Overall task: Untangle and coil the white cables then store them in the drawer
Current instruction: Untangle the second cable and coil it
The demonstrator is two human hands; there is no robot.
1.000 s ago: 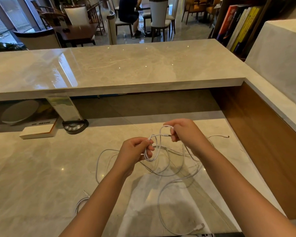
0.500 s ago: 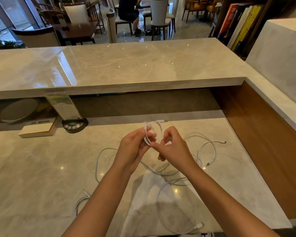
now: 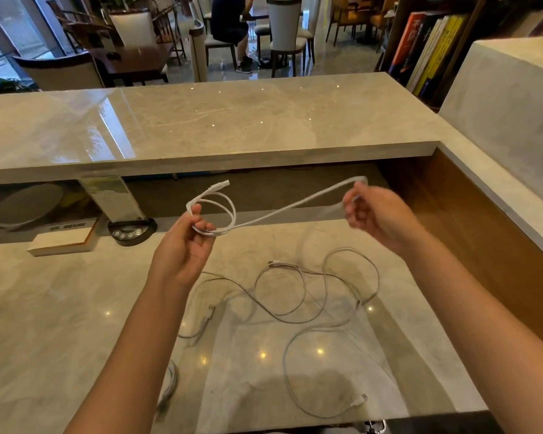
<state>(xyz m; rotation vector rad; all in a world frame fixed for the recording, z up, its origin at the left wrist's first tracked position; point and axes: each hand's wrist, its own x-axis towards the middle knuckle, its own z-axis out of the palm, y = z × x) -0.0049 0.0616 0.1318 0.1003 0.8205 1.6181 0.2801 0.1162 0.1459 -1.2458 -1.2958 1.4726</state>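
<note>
Hands now drawn well apart, where half a second ago they met almost knuckle to knuckle over the desk. Right hand (image 3: 380,214) swung out to the right and raised, blurred with motion; left hand (image 3: 185,245) lifted slightly, palm turned up. Small loop, earlier bunched between both hands, now clear as a round coil (image 3: 215,216) at the left fingertips.

Coil pinched between left thumb (image 3: 196,211) above and curled fingers below, its plug end (image 3: 221,184) sticking up and away past the thumb. From the coil's lower edge, a taut white strand (image 3: 292,206) running up and rightward to the right hand. Strand bent over the top of the right fingers (image 3: 353,203), which curl round it; exact grip too smeared to tell finger by finger.

Remaining white cables (image 3: 323,296) lying loose on the marble desk (image 3: 60,308) below and between the forearms, in overlapping loops, touching neither hand. One plug (image 3: 210,310) just beside the left forearm, another (image 3: 359,399) near the desk's front edge. Further bit of white cable (image 3: 170,383) peeking out beside the left arm.
</note>
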